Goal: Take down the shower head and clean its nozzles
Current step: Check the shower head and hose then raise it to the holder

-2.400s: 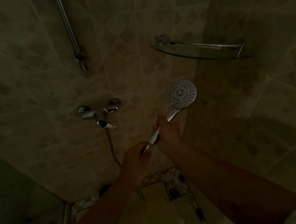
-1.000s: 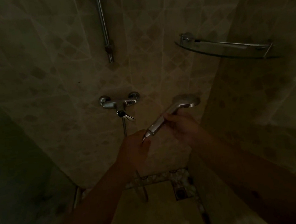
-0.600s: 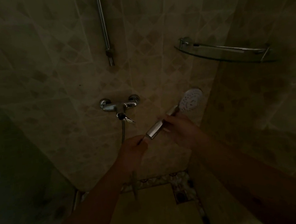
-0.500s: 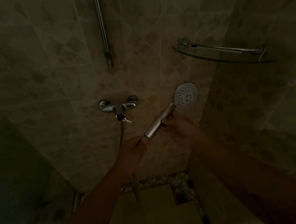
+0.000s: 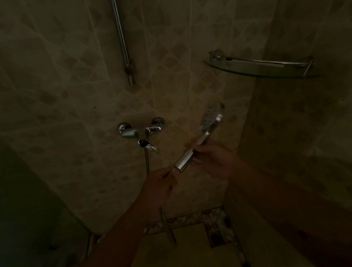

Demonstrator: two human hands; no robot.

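So the shower head (image 5: 210, 117) is already off the wall rail (image 5: 121, 37) and we've got it out in front of us, held up at a slant between the mixer tap (image 5: 141, 132) and the corner glass shelf (image 5: 261, 69). Our right hand (image 5: 214, 157) is wrapped around the middle of the chrome handle, fingers curled on it, and our left hand (image 5: 159, 181) is closed around the very bottom end where the hose (image 5: 146, 162) joins, looks like a pinch on the hose nut but it's too dark to be sure. Our guess is the two-hand grip is for unscrewing it: one hand twists the handle, the other keeps the fitting from spinning. That also explains why it's held low and close instead of up on the rail, easier to get torque. The hose drops from under the tap and loops down toward the floor drain (image 5: 216, 236) before coming up into our left hand. As for the head itself: round, flat, chrome body with a pale spray face dotted with dark nozzle holes, currently turned mostly edge-on and a bit blurred, so we can't tell how scaled up the nozzles are. Cleaning not started yet as far as we can judge.
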